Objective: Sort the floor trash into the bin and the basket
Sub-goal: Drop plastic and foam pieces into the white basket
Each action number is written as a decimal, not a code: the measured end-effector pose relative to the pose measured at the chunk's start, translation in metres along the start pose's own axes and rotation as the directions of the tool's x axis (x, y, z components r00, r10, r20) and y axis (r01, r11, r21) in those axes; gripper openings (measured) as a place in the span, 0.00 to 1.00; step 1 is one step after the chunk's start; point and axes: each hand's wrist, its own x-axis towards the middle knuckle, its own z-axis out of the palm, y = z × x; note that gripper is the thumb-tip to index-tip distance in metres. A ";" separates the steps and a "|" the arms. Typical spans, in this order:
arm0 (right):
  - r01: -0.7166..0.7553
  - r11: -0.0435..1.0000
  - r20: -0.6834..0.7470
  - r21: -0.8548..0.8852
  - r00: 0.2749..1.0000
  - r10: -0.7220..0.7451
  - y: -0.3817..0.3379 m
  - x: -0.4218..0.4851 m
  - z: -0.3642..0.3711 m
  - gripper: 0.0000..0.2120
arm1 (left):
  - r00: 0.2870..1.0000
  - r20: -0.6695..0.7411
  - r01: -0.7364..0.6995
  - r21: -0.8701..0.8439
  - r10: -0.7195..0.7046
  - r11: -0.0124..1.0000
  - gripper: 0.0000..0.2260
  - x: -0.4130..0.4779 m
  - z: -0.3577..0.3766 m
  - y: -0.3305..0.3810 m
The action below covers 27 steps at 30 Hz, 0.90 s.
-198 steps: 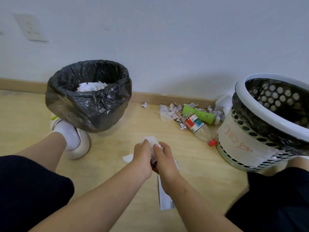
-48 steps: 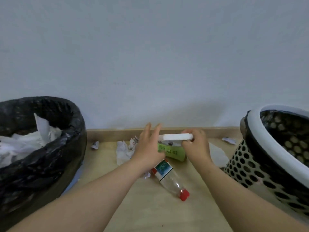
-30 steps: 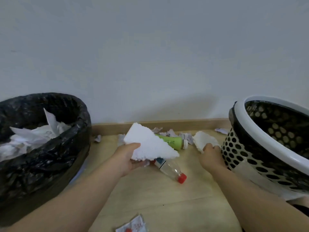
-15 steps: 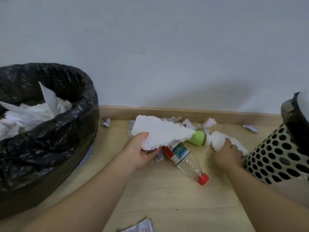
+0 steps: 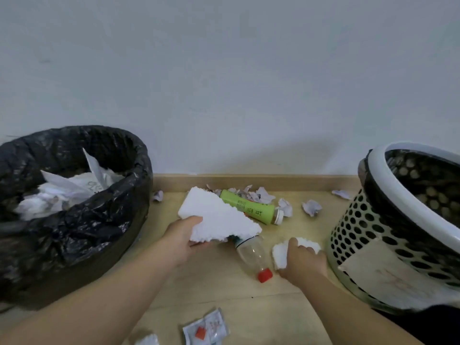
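Observation:
My left hand point(image 5: 183, 239) grips a large triangular white foam piece point(image 5: 216, 217) above the floor, between the two containers. My right hand point(image 5: 302, 261) holds a smaller white foam chunk point(image 5: 280, 253) low beside the basket. The bin point(image 5: 74, 220), lined with a black bag and holding crumpled paper, stands at the left. The white perforated basket point(image 5: 373, 232) with a black liner stands at the right. A clear bottle with a red cap point(image 5: 254, 255) lies between my hands, and a green bottle point(image 5: 249, 207) lies behind it.
Torn paper scraps point(image 5: 311, 207) lie along the wooden baseboard point(image 5: 298, 181) at the wall. A small printed wrapper point(image 5: 205, 329) and another white scrap point(image 5: 148, 341) lie on the wooden floor near me. My dark-clothed knee point(image 5: 438, 322) shows at the lower right.
My right hand has lifted the small foam chunk off the floor and drawn it back toward me, next to the basket. My left hand keeps holding the large foam piece.

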 end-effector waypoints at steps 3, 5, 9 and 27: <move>0.065 0.997 0.143 0.029 0.987 -0.068 0.002 -0.022 0.005 0.41 | 0.999 0.004 -0.033 0.087 0.032 0.996 0.08 -0.021 -0.005 0.011; 0.083 0.994 0.220 0.068 0.971 -0.096 -0.003 -0.039 0.013 0.42 | 0.999 -0.001 -0.050 0.105 0.050 0.993 0.06 -0.033 -0.007 0.015; 0.132 0.983 0.205 0.128 0.966 -0.156 -0.013 -0.064 0.026 0.33 | 0.999 0.023 -0.043 0.121 0.041 0.992 0.07 -0.054 -0.010 0.006; 0.068 0.957 -0.322 0.281 0.946 0.027 0.001 -0.071 0.004 0.22 | 0.998 -0.021 -0.058 0.169 0.063 0.984 0.07 -0.041 -0.021 -0.021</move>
